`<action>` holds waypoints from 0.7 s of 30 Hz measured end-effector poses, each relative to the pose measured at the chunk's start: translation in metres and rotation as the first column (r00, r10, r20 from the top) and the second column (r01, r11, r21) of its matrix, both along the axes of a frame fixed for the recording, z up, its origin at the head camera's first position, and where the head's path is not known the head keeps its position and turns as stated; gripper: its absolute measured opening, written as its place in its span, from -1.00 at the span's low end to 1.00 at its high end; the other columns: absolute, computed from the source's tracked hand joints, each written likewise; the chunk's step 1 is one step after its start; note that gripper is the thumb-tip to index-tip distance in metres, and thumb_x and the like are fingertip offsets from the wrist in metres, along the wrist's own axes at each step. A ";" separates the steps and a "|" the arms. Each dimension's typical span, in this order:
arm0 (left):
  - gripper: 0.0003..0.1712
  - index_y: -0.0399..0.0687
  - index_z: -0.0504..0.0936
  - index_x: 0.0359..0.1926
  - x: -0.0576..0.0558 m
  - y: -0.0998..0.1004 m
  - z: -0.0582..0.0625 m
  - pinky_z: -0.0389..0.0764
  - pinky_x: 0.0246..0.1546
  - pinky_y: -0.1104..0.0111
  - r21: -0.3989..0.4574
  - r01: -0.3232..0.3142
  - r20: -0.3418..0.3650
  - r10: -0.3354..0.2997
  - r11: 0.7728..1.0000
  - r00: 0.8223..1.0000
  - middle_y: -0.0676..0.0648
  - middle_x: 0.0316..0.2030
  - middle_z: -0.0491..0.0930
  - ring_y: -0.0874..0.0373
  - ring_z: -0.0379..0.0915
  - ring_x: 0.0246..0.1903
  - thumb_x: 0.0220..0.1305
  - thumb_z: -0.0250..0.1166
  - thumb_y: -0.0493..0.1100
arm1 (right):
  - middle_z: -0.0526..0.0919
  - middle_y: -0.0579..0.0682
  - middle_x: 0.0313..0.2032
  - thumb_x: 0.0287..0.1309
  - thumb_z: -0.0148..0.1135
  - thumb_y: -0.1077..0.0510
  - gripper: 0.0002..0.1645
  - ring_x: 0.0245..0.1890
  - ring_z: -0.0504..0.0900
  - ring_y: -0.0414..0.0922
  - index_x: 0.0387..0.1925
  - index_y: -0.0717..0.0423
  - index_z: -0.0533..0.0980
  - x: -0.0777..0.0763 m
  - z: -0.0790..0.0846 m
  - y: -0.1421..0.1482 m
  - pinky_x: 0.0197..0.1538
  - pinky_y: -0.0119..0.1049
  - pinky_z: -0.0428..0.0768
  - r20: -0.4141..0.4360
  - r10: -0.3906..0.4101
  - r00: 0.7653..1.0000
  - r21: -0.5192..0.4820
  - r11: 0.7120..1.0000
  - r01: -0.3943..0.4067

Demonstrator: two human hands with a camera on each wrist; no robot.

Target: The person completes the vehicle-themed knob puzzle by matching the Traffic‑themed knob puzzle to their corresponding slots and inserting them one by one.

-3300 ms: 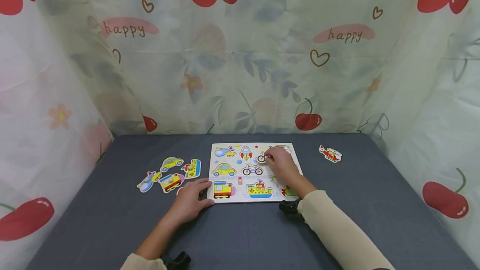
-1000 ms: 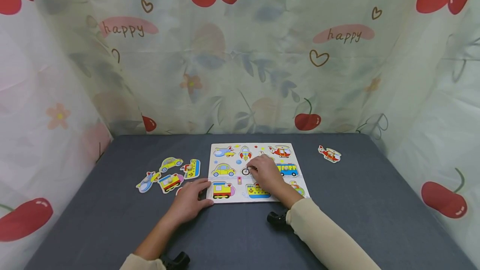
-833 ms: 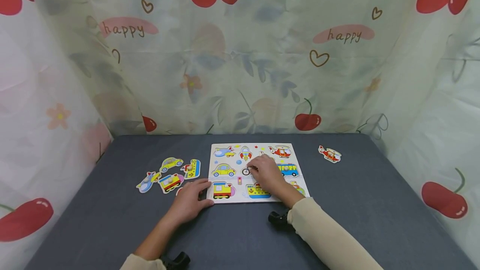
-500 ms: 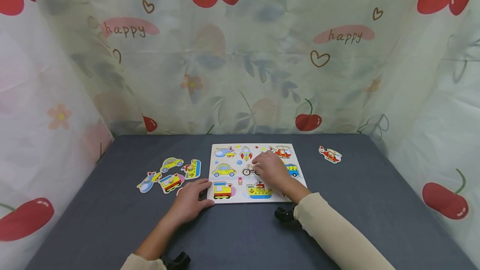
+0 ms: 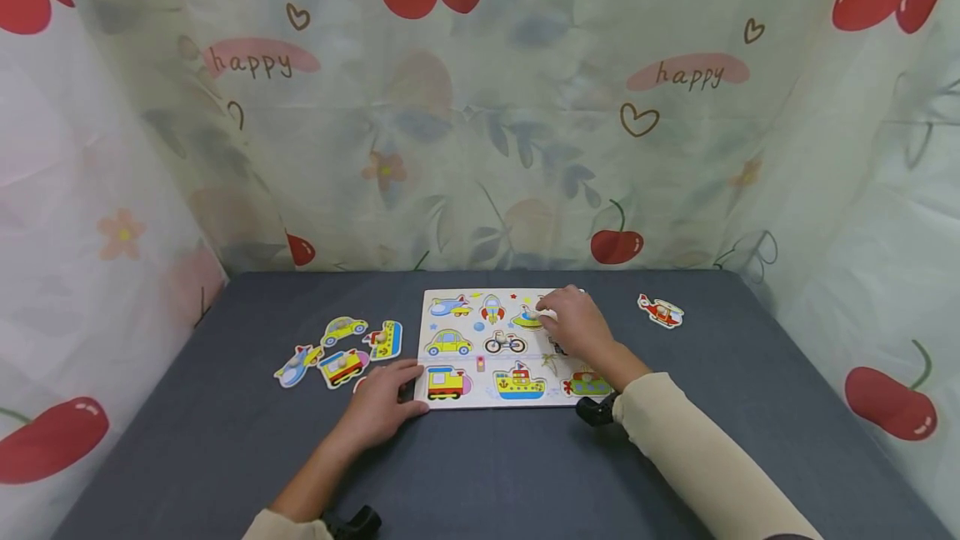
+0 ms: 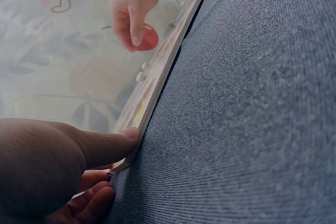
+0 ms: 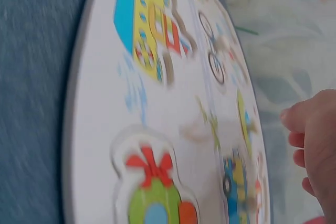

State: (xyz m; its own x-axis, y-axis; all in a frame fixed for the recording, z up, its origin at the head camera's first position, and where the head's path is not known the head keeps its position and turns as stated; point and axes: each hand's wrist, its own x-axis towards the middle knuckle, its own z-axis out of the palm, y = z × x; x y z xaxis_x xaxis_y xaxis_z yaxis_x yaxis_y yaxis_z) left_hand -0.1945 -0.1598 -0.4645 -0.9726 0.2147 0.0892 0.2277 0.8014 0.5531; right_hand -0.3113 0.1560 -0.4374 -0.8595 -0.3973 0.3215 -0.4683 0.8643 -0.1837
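Bicycle piece left in its place, right hand lifted away

On my feed, the right hand (image 5: 577, 327) has come off the knobbed bicycle piece (image 5: 505, 342) and shifted right and farther off, over the far right part of the puzzle board (image 5: 480, 400). Its fingers are loosely bent with a gap to the thumb, and I see nothing in them. The left hand (image 5: 375, 402) stays put, pinching the board's near left corner between thumb and fingers.

The bicycle lies mid-board, apparently flush in its outline, so I judge that spot done. The UFO piece (image 5: 527, 319), just beyond it to the right, carries a knob too. Loose on the left I count the plane (image 5: 297, 366), car (image 5: 343, 330), train (image 5: 344, 367) and ship (image 5: 384, 340); the helicopter (image 5: 661, 312) lies alone right of the board. That suggests several placements remain.
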 end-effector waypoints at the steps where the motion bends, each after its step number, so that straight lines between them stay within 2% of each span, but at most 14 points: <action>1: -0.36 -0.14 0.58 0.19 0.000 0.000 0.000 0.41 0.07 0.05 0.000 0.002 -0.002 -0.002 1.000 1.000 -0.11 0.20 0.49 -0.07 0.38 0.12 0.07 0.50 -0.08 | 0.70 0.00 -0.09 0.18 0.34 0.15 -0.77 -0.01 0.53 0.01 -0.12 0.08 0.68 0.000 0.000 0.003 0.12 0.03 0.40 -0.003 -0.007 1.000 0.001 1.000 0.007; 9: -0.36 -0.13 0.58 0.19 0.000 0.000 0.000 0.41 0.08 0.04 0.000 0.002 0.004 -0.002 1.000 1.000 -0.11 0.21 0.48 -0.06 0.38 0.12 0.07 0.49 -0.08 | 0.61 0.09 0.06 0.18 0.35 0.04 -0.60 0.11 0.44 0.10 0.03 0.10 0.62 -0.006 -0.002 0.026 0.10 0.08 0.36 -0.010 -0.110 0.994 0.037 0.993 0.111; 21: -0.35 -0.12 0.57 0.21 0.000 0.000 0.000 0.42 0.07 0.05 -0.010 -0.003 0.013 0.004 1.000 1.000 -0.09 0.21 0.48 -0.05 0.38 0.10 0.07 0.49 -0.07 | 0.33 0.22 0.32 0.20 0.30 -0.03 -0.32 0.32 0.19 0.22 0.30 0.10 0.40 -0.016 -0.022 0.066 0.25 0.28 0.14 0.055 -0.246 0.968 0.007 0.969 0.246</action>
